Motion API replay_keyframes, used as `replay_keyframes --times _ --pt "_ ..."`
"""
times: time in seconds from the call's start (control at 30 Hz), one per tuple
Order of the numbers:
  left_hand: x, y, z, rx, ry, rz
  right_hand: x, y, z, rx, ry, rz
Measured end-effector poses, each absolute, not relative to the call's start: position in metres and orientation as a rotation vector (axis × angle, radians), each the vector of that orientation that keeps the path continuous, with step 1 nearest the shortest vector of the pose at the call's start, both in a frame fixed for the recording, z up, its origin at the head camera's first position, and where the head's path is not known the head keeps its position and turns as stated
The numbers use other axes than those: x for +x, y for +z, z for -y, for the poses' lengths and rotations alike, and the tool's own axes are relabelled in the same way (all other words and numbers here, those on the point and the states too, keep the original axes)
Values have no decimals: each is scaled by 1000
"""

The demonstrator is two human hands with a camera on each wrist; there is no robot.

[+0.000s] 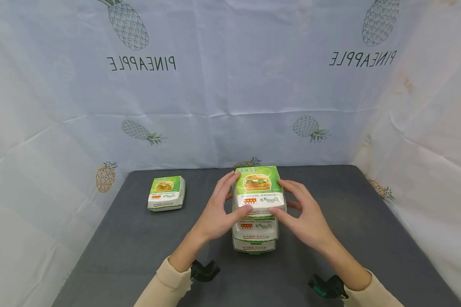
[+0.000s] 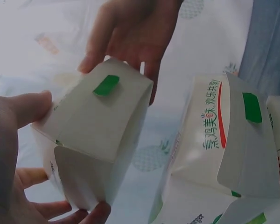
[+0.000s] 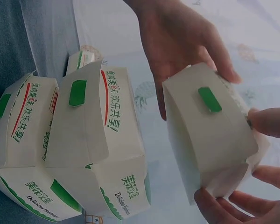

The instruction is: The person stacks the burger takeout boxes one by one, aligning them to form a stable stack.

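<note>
Both hands hold one burger box [image 1: 258, 183], white and green with a burger picture on its lid. The left hand [image 1: 218, 215] grips its left side, thumb at the near edge and fingers along the side. On the opposite side the right hand [image 1: 306, 215] grips it the same way. Directly below stands a stack of two similar boxes, an upper box [image 1: 255, 230] and a lower box [image 1: 254, 246]. A gap shows between the held box [image 2: 95, 116] and the upper stacked box [image 2: 200, 135] in the left wrist view. The right wrist view shows that gap too.
Another burger box [image 1: 166, 192] lies by itself on the dark table [image 1: 138, 256], toward the back left. A white cloth [image 1: 230, 85] with pineapple prints hangs behind the table and along both sides. Dark wrist devices [image 1: 205, 271] sit on both wrists.
</note>
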State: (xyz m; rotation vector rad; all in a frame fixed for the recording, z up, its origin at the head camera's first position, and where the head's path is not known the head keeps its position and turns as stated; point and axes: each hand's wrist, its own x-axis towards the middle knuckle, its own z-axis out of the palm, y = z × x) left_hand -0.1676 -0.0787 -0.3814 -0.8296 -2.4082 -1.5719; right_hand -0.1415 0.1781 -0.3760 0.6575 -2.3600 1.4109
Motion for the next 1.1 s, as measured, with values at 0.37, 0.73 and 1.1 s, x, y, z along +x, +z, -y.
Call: replay_keyframes --times 0.37,0.73,1.1 --pt "-167 -384 89 -864 -1632 2392 -142 -380 -182 657 1513 2414" --pt "-166 -392 91 -841 -1639 2405 -140 -389 -181 651 1569 2423" --pt "-164 -398 90 -832 -1641 2439 -140 -396 -183 645 1583 2420"
